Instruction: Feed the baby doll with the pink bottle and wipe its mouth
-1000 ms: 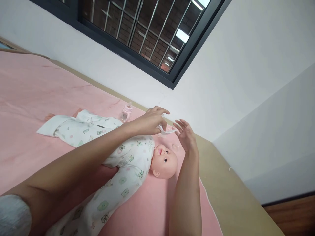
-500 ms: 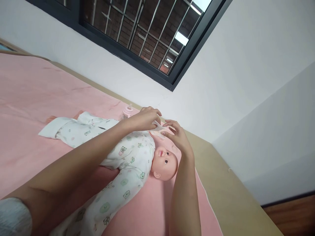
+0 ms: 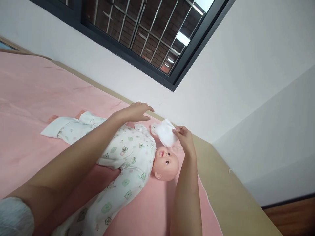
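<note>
A baby doll (image 3: 166, 165) in white patterned clothes (image 3: 133, 154) lies on its back, its head towards the right. My right hand (image 3: 184, 136) pinches the right edge of a white cloth (image 3: 166, 132), perhaps a wipe or tissue, between thumb and fingers. The cloth spreads out just beyond the doll's face, above the pink sheet. Over the far side of the doll's chest, my left hand (image 3: 138, 111) is open, fingers apart and holding nothing. A gap separates it from the cloth. My left forearm covers part of the doll's body.
A pink sheet (image 3: 31, 91) covers most of the tan surface (image 3: 219, 183) under the doll. White walls (image 3: 211, 91) rise behind and to the right. A dark-framed window (image 3: 152, 73) with metal bars is above. Something wooden and brown (image 3: 292, 214) shows at lower right.
My left hand has let go of the white cloth and moved left. The cloth now hangs spread from my right hand, which has shifted slightly right and down. The pink bottle is now hidden.
</note>
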`<state>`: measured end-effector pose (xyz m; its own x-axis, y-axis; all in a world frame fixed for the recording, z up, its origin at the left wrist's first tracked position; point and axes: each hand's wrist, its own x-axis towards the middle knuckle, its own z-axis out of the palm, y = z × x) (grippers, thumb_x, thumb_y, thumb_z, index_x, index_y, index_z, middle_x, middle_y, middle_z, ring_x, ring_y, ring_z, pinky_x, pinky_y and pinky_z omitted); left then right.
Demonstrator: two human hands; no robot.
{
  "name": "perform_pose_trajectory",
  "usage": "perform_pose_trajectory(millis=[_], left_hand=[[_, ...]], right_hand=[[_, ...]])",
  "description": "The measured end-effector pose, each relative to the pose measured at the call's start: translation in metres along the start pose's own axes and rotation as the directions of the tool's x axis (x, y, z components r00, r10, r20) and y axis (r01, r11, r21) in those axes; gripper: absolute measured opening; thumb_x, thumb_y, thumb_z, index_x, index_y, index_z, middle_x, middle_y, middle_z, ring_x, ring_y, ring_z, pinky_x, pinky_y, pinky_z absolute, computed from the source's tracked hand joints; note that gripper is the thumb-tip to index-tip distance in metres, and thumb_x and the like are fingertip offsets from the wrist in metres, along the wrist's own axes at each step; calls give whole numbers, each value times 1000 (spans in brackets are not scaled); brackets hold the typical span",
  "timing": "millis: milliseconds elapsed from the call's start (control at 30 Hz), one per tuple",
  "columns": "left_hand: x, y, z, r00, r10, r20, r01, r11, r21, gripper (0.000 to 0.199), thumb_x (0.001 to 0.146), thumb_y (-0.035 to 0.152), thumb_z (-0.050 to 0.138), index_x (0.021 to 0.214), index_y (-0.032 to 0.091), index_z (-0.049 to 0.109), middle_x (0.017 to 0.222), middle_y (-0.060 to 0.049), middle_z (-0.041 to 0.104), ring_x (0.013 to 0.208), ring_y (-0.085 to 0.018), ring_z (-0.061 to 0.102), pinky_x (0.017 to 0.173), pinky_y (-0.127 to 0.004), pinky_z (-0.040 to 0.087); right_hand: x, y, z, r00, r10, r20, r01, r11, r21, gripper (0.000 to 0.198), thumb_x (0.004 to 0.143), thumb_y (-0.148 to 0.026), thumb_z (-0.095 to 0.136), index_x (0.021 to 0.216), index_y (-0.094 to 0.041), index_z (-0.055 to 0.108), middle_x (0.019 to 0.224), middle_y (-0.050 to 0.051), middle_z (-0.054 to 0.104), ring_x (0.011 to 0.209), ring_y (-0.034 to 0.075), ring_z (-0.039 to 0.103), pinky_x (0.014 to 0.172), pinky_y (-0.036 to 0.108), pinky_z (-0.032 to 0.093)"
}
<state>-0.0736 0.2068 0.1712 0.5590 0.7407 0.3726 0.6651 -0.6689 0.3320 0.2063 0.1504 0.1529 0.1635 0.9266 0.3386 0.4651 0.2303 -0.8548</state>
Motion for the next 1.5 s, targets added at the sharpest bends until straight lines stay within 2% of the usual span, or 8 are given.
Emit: perform_pose_trajectory(millis=[167, 400, 633, 800, 933, 1067, 1267, 1500], left_hand=[[-3, -21, -11, 984, -178, -29, 176, 983, -59, 48, 86, 40, 50, 129, 22, 60, 137, -7, 59, 125, -26, 53, 104, -34, 40], [-3, -34, -15, 910, -403, -100, 384, 908, -166, 40, 82, 38, 53, 115, 22, 69, 126, -5, 67, 110, -25, 64, 90, -30, 49], [-3, -44, -17, 893, -434, -122, 397, 885, -243, 37, 79, 38, 55, 109, 23, 71, 117, -4, 71, 102, -23, 67, 85, -29, 50], [-4, -52, -17, 896, -429, -117, 377, 873, -310, 36, 81, 38, 55, 108, 21, 71, 115, -4, 72, 101, -23, 68, 87, -28, 50], [-4, -57, -17, 899, -425, -106, 369, 865, -341, 35, 80, 38, 57, 108, 21, 70, 115, -4, 72, 102, -23, 68, 85, -28, 50], [-5, -57, -17, 901, -420, -112, 357, 862, -359, 35, 79, 37, 58, 107, 21, 71, 115, -4, 73, 103, -24, 68, 86, -29, 50], [-4, -56, -17, 907, -410, -99, 350, 862, -366, 33, 78, 37, 58, 105, 23, 72, 113, -4, 74, 101, -24, 68, 85, -29, 51], [-4, -58, -17, 906, -409, -105, 353, 870, -346, 33, 78, 38, 58, 103, 23, 72, 111, -3, 74, 100, -24, 68, 85, -29, 52]], right_hand=[[7, 29, -20, 985, 89, -146, -88, 996, 16, 48, 63, -43, 74, 103, -20, 60, 69, -2, 61, 67, 15, 54, 64, 27, 39], [10, 52, -31, 982, 187, -20, -188, 982, -34, 38, 63, -36, 62, 95, -18, 70, 89, 4, 66, 73, 15, 54, 66, 28, 39], [20, 55, -19, 979, 205, -18, -205, 979, -17, 44, 64, -32, 59, 104, -17, 73, 105, 7, 70, 86, 19, 58, 73, 30, 43], [45, 54, -4, 976, 165, 139, -182, 975, 124, 40, 67, -31, 69, 106, -22, 74, 113, 6, 70, 105, 22, 60, 92, 35, 48], [67, 61, 7, 943, 211, 256, -281, 919, 278, 39, 66, -21, 74, 105, -21, 73, 106, 5, 72, 103, 19, 64, 102, 36, 47], [78, 72, 15, 900, 336, 277, -410, 870, 275, 34, 71, -10, 69, 104, -20, 70, 101, 5, 72, 90, 15, 68, 103, 34, 50], [79, 77, 14, 877, 416, 241, -460, 873, 165, 34, 79, -13, 66, 113, -18, 65, 109, 8, 69, 84, 16, 71, 99, 36, 55], [69, 86, -1, 928, 364, 73, -370, 925, 85, 22, 72, -14, 65, 93, -17, 72, 108, 9, 70, 78, 17, 71, 89, 37, 57]])
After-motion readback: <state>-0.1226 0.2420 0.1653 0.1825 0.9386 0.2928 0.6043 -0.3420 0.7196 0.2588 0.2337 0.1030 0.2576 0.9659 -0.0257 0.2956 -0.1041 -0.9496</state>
